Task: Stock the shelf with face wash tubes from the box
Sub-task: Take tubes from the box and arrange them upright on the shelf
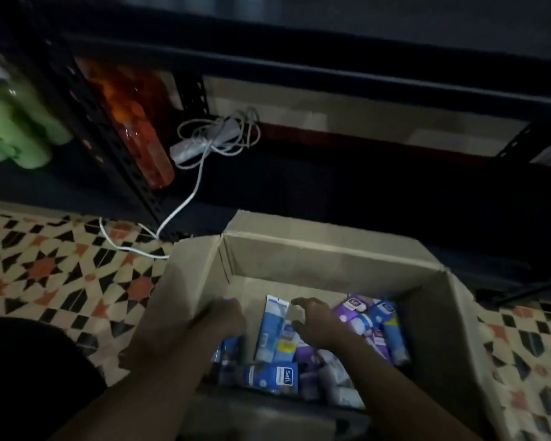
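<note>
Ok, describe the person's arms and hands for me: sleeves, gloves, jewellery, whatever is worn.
The bare left hand and bare right hand wear no gloves. The left forearm and right forearm are uncovered down to the picture's bottom edge, so no sleeve shows. No watch, bracelet or ring can be made out, though the picture is dim and blurred.

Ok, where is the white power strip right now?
Head view, upper left of centre: the power strip lies on the dark lower shelf, just right of the orange bottle, beyond the box.
</note>
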